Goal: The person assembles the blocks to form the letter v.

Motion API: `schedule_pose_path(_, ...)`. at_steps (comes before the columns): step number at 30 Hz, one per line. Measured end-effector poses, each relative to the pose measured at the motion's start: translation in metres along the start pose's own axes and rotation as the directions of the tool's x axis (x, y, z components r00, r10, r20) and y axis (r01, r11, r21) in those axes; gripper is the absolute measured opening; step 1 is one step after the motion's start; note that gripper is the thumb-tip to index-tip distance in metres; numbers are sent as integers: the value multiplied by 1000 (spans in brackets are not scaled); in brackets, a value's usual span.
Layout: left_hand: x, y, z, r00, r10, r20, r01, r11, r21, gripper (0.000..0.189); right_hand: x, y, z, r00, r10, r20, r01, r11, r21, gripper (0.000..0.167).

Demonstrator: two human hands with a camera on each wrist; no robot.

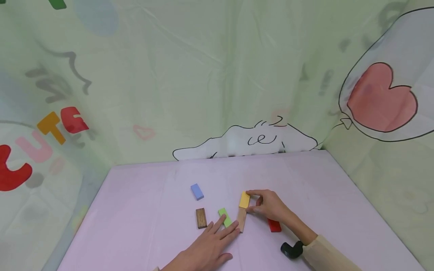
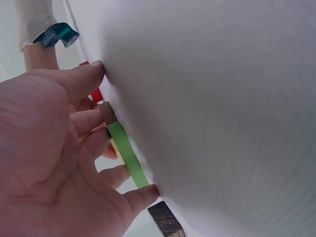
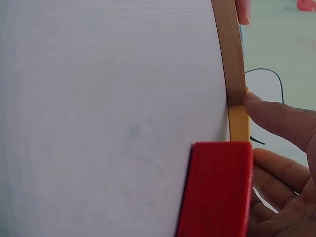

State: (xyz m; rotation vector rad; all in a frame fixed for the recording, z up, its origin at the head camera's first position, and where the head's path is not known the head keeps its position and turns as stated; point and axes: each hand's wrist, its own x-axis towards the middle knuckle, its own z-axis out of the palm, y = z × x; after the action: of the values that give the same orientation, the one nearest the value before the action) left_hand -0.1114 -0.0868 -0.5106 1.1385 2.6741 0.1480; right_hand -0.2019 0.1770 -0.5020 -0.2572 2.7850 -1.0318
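Observation:
My right hand point(image 1: 269, 205) pinches a yellow block point(image 1: 244, 200), index finger at its far end and thumb near its close end. End to end with it lies a plain wooden block point(image 1: 242, 219), closer to me; in the right wrist view the two ends meet. Fingers of my left hand point(image 1: 208, 246) are spread on the table, palm down. One fingertip rests on or over the light green block point(image 1: 222, 212), another is beside the wooden block's lower end. The left wrist view shows the green block point(image 2: 129, 155) close to several fingertips, with contact partly hidden.
A dark brown wood-grain block point(image 1: 201, 218) lies left of the green one, and a blue block point(image 1: 197, 192) lies farther back. Beneath my right forearm sits a red block point(image 1: 274, 226), partly covered. Cloth walls point(image 1: 203, 75) enclose the pale table point(image 1: 142, 210).

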Motion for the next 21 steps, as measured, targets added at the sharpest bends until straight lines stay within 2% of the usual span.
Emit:
schedule_pose_path(8, -1, -1, 2, 999, 18, -34, -18, 1000, 15, 71, -6, -3, -3, 999, -4, -36, 4, 1000, 0, 67)
schedule_pose_path(13, 0, -3, 4, 999, 21, -27, -21, 1000, 4, 72, -14, 0, -13, 998, 18, -58, -17, 1000, 17, 63)
schedule_pose_path(21, 1, -2, 3, 1000, 8, -7, -8, 1000, -26, 71, -30, 16, -39, 999, -40, 18, 40, 999, 1, 56)
